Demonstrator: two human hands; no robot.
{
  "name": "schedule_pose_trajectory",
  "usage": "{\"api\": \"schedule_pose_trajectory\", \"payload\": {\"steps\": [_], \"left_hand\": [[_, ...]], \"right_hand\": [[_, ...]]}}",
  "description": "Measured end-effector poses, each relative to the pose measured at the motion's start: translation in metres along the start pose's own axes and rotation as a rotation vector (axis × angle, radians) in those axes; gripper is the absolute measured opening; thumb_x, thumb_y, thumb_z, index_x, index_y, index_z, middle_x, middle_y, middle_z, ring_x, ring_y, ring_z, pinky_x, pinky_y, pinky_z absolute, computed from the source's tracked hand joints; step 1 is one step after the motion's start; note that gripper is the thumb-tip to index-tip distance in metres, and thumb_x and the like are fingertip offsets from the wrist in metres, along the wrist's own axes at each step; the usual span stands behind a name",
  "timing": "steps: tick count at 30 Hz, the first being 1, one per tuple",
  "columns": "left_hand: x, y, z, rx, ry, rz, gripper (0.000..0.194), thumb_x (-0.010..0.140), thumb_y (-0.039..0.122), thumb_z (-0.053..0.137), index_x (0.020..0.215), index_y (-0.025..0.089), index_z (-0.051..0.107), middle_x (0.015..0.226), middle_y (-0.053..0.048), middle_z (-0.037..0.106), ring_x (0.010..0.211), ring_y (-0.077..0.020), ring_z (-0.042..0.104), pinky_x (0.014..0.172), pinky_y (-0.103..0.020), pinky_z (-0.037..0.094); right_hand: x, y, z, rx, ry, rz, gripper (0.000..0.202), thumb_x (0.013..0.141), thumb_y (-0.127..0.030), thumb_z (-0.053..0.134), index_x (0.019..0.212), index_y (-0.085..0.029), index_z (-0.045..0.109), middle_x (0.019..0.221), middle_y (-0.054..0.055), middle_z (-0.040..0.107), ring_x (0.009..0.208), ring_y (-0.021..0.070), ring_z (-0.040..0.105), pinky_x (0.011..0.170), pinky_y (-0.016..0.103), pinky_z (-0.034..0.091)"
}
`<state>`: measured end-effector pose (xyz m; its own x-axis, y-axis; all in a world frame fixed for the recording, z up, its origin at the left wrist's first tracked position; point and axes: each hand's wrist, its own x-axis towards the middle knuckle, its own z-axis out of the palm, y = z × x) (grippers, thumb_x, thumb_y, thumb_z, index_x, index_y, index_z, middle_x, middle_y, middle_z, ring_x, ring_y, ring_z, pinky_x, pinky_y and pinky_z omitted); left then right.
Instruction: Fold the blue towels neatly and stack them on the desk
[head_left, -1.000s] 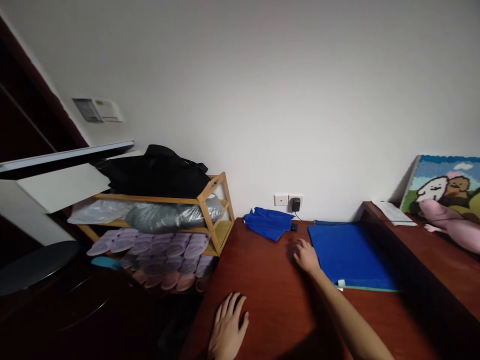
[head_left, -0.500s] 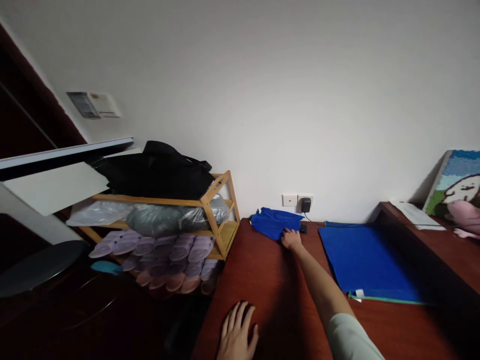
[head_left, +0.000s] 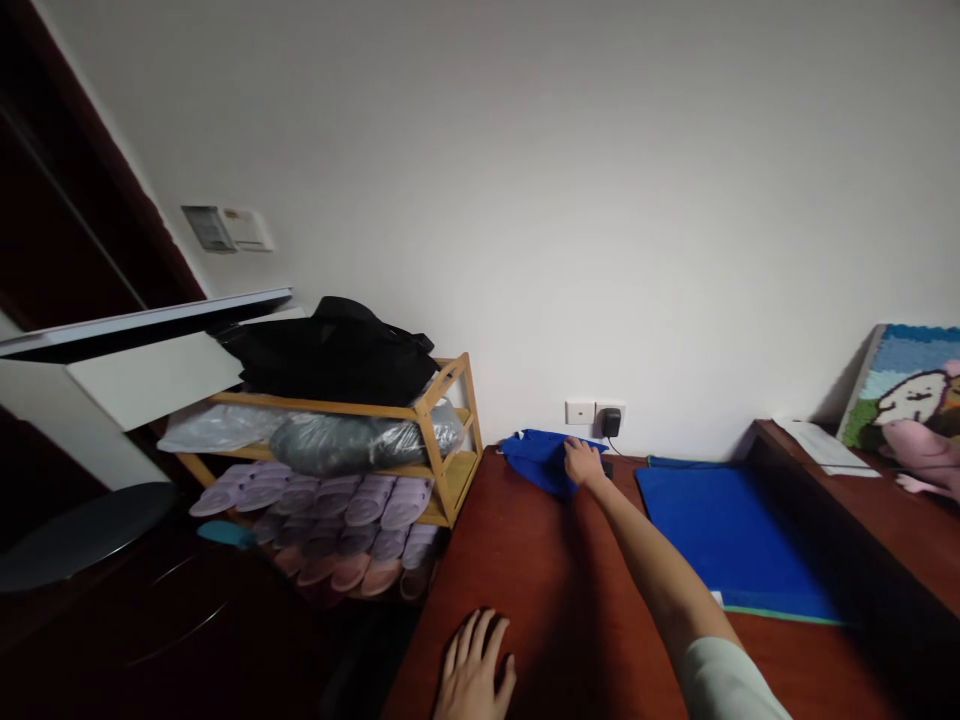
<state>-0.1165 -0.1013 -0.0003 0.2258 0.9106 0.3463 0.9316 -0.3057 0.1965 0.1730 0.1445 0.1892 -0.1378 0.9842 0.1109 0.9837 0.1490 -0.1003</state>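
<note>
A crumpled blue cloth (head_left: pixel 536 458) lies at the far end of the red-brown wooden tabletop (head_left: pixel 502 570), close to the wall. My right hand (head_left: pixel 583 463) reaches out to its right part with the fingers bent and closed on the fabric; the fingertips are partly hidden. Beside that hand a small black object (head_left: pixel 607 468) shows in part. Flat on the near left of the tabletop, my left hand (head_left: pixel 474 672) rests with its fingers spread and nothing in it. A larger blue cloth piece with a green edge (head_left: pixel 735 530) is spread out right of my right forearm.
A wooden rack (head_left: pixel 442 430) on the left carries a black bag (head_left: pixel 337 355), plastic-wrapped bundles and several slippers (head_left: pixel 367 500). A black plug (head_left: pixel 611 422) sits in the wall socket. On the raised right surface are a paper (head_left: pixel 821 445), a picture (head_left: pixel 911 385) and a pink plush toy (head_left: pixel 919 445).
My right hand has shifted slightly up onto the crumpled cloth, and the cloth's folds look different. My left hand has stayed in place. The camera view has turned a little.
</note>
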Motion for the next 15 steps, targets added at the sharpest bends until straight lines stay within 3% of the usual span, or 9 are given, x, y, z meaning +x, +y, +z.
{"api": "schedule_pose_trajectory", "payload": {"steps": [4, 6, 8, 12, 15], "left_hand": [[0.002, 0.004, -0.006, -0.013, -0.001, -0.012, 0.047, 0.094, 0.034, 0.053, 0.141, 0.034, 0.061, 0.149, -0.002, 0.060, 0.140, -0.0288, 0.051, 0.115, -0.050, 0.043], [0.003, 0.006, -0.010, -0.012, -0.011, -0.012, 0.047, 0.095, 0.035, 0.052, 0.140, 0.034, 0.062, 0.149, -0.002, 0.060, 0.141, -0.0283, 0.050, 0.115, -0.050, 0.043], [0.004, 0.007, -0.013, -0.012, -0.017, -0.016, 0.046, 0.095, 0.035, 0.051, 0.140, 0.033, 0.062, 0.150, -0.002, 0.060, 0.141, -0.0279, 0.050, 0.116, -0.050, 0.043], [0.007, 0.011, -0.019, -0.017, -0.009, -0.021, 0.046, 0.095, 0.034, 0.050, 0.139, 0.032, 0.063, 0.148, -0.003, 0.061, 0.140, -0.0275, 0.051, 0.115, -0.049, 0.042], [0.009, 0.013, -0.023, -0.027, 0.002, -0.022, 0.045, 0.093, 0.034, 0.051, 0.136, 0.030, 0.065, 0.146, -0.004, 0.063, 0.138, -0.0277, 0.052, 0.115, -0.049, 0.042]], "right_hand": [[-0.001, -0.013, -0.064, -0.024, 0.148, -0.083, 0.060, 0.101, -0.023, 0.027, 0.160, -0.015, 0.027, 0.167, 0.014, 0.028, 0.130, 0.0304, 0.045, 0.105, 0.045, 0.037], [-0.007, -0.020, -0.109, -0.033, 0.272, -0.141, 0.061, 0.102, -0.024, 0.026, 0.163, -0.015, 0.020, 0.168, 0.014, 0.025, 0.128, 0.0301, 0.046, 0.105, 0.045, 0.037], [-0.020, -0.025, -0.159, -0.034, 0.474, -0.215, 0.061, 0.102, -0.024, 0.027, 0.162, -0.014, 0.020, 0.167, 0.015, 0.029, 0.122, 0.0298, 0.050, 0.101, 0.045, 0.041], [-0.072, -0.030, -0.259, -0.002, 0.833, -0.335, 0.064, 0.101, -0.021, 0.035, 0.164, -0.018, 0.019, 0.163, 0.015, 0.035, 0.116, 0.0286, 0.054, 0.096, 0.046, 0.045], [-0.123, -0.029, -0.317, 0.029, 1.029, -0.433, 0.067, 0.102, -0.019, 0.032, 0.165, -0.026, 0.011, 0.162, 0.011, 0.037, 0.115, 0.0268, 0.057, 0.098, 0.048, 0.046]]}}
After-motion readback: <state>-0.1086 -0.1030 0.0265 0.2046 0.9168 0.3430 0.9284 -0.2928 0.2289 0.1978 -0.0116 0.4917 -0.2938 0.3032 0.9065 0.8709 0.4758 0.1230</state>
